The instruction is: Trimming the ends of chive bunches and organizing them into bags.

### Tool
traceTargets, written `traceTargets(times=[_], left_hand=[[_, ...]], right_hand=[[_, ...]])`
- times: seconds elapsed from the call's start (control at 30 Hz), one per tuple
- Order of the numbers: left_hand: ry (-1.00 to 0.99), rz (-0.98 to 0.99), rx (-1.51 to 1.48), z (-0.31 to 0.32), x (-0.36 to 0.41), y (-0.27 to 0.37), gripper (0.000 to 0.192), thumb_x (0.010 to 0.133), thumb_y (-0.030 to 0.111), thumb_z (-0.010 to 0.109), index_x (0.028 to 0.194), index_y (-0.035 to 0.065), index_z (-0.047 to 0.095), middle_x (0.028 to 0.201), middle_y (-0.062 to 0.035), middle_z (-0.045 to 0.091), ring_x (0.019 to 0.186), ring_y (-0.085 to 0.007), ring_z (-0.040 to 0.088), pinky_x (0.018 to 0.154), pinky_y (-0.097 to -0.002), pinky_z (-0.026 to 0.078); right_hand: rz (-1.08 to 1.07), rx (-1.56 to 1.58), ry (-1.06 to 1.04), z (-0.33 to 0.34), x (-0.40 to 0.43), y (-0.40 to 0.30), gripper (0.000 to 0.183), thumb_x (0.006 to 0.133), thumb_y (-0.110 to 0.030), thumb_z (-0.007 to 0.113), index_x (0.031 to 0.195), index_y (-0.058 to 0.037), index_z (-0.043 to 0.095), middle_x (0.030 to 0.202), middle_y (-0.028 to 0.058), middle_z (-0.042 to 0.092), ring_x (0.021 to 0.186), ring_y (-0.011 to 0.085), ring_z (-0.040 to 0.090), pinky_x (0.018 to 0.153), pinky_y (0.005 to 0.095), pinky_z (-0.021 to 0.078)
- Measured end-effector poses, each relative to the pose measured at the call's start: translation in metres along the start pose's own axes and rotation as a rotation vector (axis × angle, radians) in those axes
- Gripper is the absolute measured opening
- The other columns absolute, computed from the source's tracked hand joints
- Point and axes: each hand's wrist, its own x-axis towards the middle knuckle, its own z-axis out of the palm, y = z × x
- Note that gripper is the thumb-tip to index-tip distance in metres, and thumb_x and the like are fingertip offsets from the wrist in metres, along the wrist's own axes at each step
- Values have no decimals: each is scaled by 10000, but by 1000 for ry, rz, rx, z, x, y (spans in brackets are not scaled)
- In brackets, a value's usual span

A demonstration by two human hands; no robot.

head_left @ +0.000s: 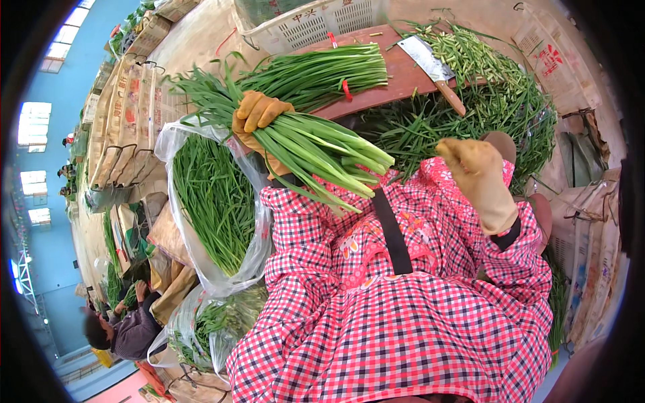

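My left hand (259, 118), in a tan work glove, grips a loose bunch of garlic chives (322, 151). The pale stem ends point right, over my lap, and the leafy tips spread to the upper left. My right hand (471, 169), gloved too, is raised over my right knee with its fingers bent. It is blurred, and I see nothing in it. A bundle of chives tied with red bands (327, 70) lies on a reddish-brown board (398, 75). At the board's right end rests a cleaver (428, 63) with a wooden handle.
Cut stem ends and leaves form a heap (504, 101) right of the board. Beside my left arm stands a clear plastic bag (169, 151) full of chives. Beyond the board is a white plastic crate (312, 22). Stacked crates (128, 111) stand left; a person (133, 332) sits at lower left.
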Motion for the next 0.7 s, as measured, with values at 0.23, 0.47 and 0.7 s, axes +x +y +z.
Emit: traceTargets(times=[0.23, 0.47, 0.7], left_hand=[[141, 72, -50, 13, 3, -12, 107, 948, 147, 596, 861, 103, 551, 702, 72, 530, 621, -51, 520, 708, -267, 465], [360, 147, 77, 9, 5, 7, 391, 987, 153, 545, 1330, -34, 522, 816, 36, 579, 697, -96, 581, 695, -300, 493], [566, 304, 396, 14, 11, 8, 322, 933, 122, 623, 1193, -56, 558, 771, 11, 572, 659, -109, 553, 684, -292, 516]], right_hand=[[52, 777, 127, 6, 38, -57, 425, 933, -254, 692, 1255, 6, 601, 1222, 161, 652, 1099, 296, 642, 964, 359, 495], [451, 548, -126, 67, -10, -1, 176, 926, -158, 660, 1028, -20, 701, 863, 172, 708, 784, 317, 695, 696, 363, 544], [437, 663, 159, 10, 11, -9, 148, 872, -43, 697, 1013, 2, 691, 922, 124, 712, 838, 266, 692, 767, 327, 550]])
